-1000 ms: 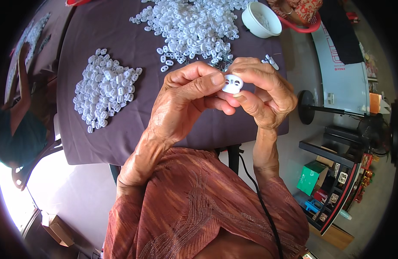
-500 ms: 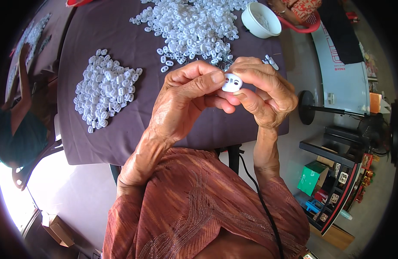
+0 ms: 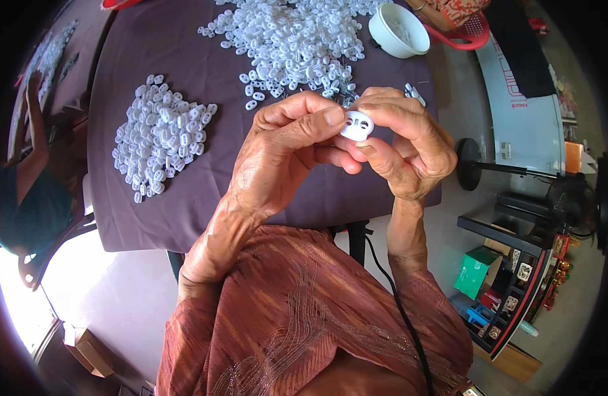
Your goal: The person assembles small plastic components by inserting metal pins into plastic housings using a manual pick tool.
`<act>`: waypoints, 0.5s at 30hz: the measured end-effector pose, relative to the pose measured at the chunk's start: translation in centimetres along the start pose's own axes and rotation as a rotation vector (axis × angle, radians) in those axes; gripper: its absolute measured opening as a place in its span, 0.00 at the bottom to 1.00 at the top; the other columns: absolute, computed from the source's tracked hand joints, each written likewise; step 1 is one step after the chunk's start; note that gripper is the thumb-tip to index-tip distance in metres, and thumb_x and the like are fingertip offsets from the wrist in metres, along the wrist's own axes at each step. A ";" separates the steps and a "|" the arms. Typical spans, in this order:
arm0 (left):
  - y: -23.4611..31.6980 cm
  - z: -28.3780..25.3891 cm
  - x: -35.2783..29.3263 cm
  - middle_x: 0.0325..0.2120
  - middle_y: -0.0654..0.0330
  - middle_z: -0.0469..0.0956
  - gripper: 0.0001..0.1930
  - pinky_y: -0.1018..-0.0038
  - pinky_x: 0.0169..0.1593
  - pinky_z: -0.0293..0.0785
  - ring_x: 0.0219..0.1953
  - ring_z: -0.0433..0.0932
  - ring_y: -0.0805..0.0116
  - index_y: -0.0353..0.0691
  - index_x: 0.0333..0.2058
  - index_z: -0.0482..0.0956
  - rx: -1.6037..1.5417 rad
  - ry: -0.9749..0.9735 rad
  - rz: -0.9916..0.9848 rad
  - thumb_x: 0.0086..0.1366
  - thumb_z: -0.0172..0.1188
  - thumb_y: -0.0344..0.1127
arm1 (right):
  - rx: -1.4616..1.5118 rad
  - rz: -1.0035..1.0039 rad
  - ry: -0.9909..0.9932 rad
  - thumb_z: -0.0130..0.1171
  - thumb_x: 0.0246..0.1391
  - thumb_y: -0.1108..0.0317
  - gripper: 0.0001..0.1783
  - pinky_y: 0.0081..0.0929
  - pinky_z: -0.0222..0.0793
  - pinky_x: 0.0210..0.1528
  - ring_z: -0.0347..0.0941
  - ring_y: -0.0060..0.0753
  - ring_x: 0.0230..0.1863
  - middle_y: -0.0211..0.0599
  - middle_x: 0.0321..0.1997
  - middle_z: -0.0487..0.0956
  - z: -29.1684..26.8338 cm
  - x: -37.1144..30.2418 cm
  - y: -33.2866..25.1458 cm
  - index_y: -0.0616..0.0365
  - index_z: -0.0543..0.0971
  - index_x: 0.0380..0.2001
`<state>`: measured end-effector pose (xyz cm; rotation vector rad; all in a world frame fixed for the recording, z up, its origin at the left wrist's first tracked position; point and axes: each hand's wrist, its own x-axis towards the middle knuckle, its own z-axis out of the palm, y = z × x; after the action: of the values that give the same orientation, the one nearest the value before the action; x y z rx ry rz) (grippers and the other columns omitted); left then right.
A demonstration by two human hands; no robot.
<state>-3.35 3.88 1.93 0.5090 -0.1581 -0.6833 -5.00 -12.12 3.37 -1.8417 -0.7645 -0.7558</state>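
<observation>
Between my two hands, over the near part of the table, is a small white oval cord lock with two dark holes facing up. My left hand pinches its left side between thumb and fingers. On the other side, the thumb and forefinger of my right hand are closed on its rim. The curled fingers hide what lies behind the piece. Left of my left hand lies a small heap of similar white pieces. A much larger heap of them spreads beyond my hands.
A white tub with small pieces inside stands at the far right of the brown-covered table. Beside it is a red basket, with another person's arm above. Someone else sits at the left. A black cable hangs right of my lap.
The cord lock has tilted slightly and shifted a little to the right in my fingers. At the far right, the other person's hand has moved up, partly out of view.
</observation>
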 end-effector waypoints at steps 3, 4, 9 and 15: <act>0.0 0.0 0.0 0.25 0.51 0.76 0.09 0.74 0.31 0.75 0.27 0.77 0.65 0.31 0.29 0.74 -0.003 -0.012 0.009 0.61 0.49 0.32 | -0.017 -0.030 0.009 0.65 0.34 0.76 0.15 0.27 0.70 0.29 0.74 0.36 0.28 0.41 0.27 0.77 0.0 0.2 -0.1 0.66 0.75 0.31; 0.1 0.1 0.0 0.25 0.51 0.76 0.09 0.74 0.31 0.75 0.27 0.77 0.65 0.31 0.29 0.74 -0.007 -0.014 0.003 0.61 0.50 0.32 | -0.013 -0.030 0.010 0.65 0.34 0.76 0.16 0.27 0.70 0.29 0.74 0.36 0.28 0.41 0.27 0.77 0.0 0.3 -0.1 0.66 0.75 0.31; 0.1 0.3 0.1 0.25 0.52 0.76 0.09 0.74 0.31 0.76 0.27 0.77 0.66 0.31 0.30 0.74 -0.009 -0.022 0.003 0.61 0.50 0.32 | -0.007 -0.046 0.023 0.65 0.34 0.76 0.16 0.28 0.70 0.29 0.73 0.36 0.27 0.42 0.27 0.76 0.0 0.4 -0.1 0.67 0.75 0.30; 0.3 0.4 0.2 0.25 0.54 0.76 0.09 0.75 0.30 0.76 0.26 0.77 0.67 0.32 0.31 0.74 -0.004 -0.024 -0.003 0.61 0.50 0.32 | 0.007 -0.050 0.047 0.65 0.34 0.76 0.15 0.28 0.69 0.29 0.73 0.36 0.27 0.42 0.27 0.76 0.0 0.5 -0.1 0.68 0.75 0.30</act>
<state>-3.14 3.73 2.44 0.4974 -0.1785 -0.6927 -4.78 -11.95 3.82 -1.7980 -0.7848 -0.8246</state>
